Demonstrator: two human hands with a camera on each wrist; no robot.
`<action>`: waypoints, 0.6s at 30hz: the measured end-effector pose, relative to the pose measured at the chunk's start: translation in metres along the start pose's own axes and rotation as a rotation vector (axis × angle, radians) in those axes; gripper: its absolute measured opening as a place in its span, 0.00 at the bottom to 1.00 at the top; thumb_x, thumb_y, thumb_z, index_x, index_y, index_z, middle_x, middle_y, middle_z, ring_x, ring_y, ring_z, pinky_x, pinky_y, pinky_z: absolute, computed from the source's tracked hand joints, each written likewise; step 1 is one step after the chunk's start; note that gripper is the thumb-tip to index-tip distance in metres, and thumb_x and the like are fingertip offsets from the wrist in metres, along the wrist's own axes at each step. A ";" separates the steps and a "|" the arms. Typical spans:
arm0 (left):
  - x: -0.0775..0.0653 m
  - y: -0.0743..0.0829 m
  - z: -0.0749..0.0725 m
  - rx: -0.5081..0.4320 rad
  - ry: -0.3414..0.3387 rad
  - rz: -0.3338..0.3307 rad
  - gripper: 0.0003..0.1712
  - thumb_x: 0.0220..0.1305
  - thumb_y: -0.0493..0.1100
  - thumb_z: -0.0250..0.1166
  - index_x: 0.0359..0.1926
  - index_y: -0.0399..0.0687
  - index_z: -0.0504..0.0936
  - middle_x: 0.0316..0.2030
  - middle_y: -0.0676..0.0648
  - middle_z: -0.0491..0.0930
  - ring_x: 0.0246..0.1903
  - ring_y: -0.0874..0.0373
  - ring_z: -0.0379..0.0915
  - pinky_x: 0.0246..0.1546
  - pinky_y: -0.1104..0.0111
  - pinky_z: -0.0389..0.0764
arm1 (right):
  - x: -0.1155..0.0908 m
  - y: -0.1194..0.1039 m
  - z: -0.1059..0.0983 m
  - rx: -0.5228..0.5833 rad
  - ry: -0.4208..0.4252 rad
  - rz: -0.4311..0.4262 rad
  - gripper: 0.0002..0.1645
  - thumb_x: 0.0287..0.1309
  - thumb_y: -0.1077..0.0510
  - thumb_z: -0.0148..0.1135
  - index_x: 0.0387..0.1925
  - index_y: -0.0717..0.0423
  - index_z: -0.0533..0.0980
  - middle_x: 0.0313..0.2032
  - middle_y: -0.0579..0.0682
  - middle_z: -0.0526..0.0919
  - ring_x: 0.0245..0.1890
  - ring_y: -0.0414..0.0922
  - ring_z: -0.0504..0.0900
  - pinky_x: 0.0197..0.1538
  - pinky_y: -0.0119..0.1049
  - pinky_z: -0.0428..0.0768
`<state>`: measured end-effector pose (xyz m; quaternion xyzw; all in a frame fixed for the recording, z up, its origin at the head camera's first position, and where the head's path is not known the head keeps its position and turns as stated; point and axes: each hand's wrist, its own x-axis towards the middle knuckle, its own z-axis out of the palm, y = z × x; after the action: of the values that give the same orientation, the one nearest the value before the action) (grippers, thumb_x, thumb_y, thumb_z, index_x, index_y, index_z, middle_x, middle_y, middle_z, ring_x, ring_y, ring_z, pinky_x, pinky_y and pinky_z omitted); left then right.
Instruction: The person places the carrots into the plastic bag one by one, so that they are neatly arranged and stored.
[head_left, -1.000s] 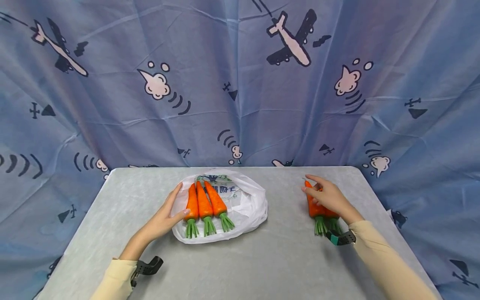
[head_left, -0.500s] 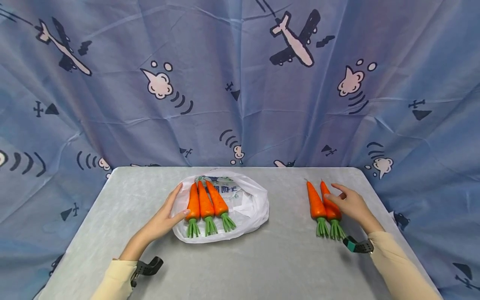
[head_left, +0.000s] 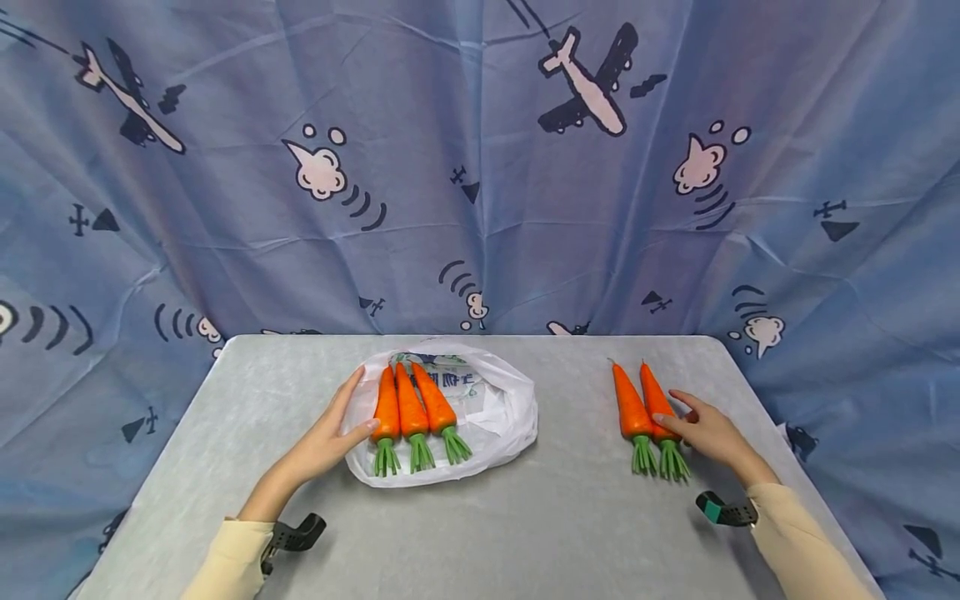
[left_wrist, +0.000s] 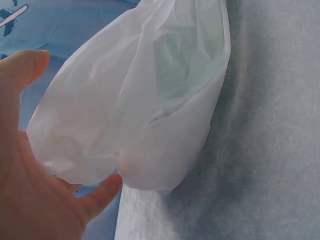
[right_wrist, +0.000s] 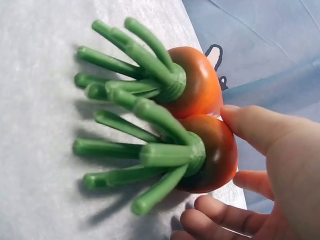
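Observation:
An open white plastic bag (head_left: 517, 408) lies on the left half of the table with three orange artificial carrots (head_left: 410, 408) on it, their green stems facing me. At the bag's left side is my left hand (head_left: 330, 429), fingers extended along the outside and thumb over the rim beside the leftmost carrot. Two more carrots lie side by side on the right: a left one (head_left: 630, 400) and a right one (head_left: 651, 392). My right hand (head_left: 708, 429) pinches the thick end of the right carrot (right_wrist: 217, 155) between thumb and index finger, its other fingers loosely bent.
The grey-white table (head_left: 555, 517) has rounded far corners. A blue curtain (head_left: 480, 167) printed with planes hangs right behind it. Grey tabletop lies between the bag and the carrot pair. Each wrist wears a black band (head_left: 300, 533).
My right hand has moved right and toward me, from over the carrot pair to the right carrot's thick end, uncovering both. My left hand and the bag have stayed put.

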<state>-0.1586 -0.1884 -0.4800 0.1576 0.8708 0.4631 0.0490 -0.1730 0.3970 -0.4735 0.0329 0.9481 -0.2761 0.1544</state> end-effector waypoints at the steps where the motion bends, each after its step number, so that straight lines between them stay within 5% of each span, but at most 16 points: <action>1: 0.000 0.000 0.000 -0.001 -0.001 -0.002 0.49 0.70 0.51 0.61 0.80 0.61 0.38 0.79 0.38 0.39 0.77 0.33 0.37 0.72 0.32 0.46 | 0.000 0.001 0.001 0.009 -0.005 0.000 0.52 0.66 0.34 0.55 0.74 0.67 0.52 0.33 0.56 0.79 0.29 0.44 0.75 0.32 0.35 0.73; 18: 0.001 0.001 0.000 -0.002 -0.008 -0.001 0.49 0.70 0.51 0.60 0.80 0.61 0.38 0.79 0.38 0.38 0.77 0.32 0.36 0.71 0.31 0.45 | -0.001 0.001 0.007 0.042 0.009 0.018 0.53 0.65 0.35 0.56 0.74 0.67 0.52 0.32 0.54 0.78 0.28 0.44 0.76 0.31 0.35 0.75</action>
<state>-0.1587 -0.1872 -0.4790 0.1588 0.8703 0.4632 0.0528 -0.1697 0.3945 -0.4795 0.0461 0.9425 -0.2943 0.1517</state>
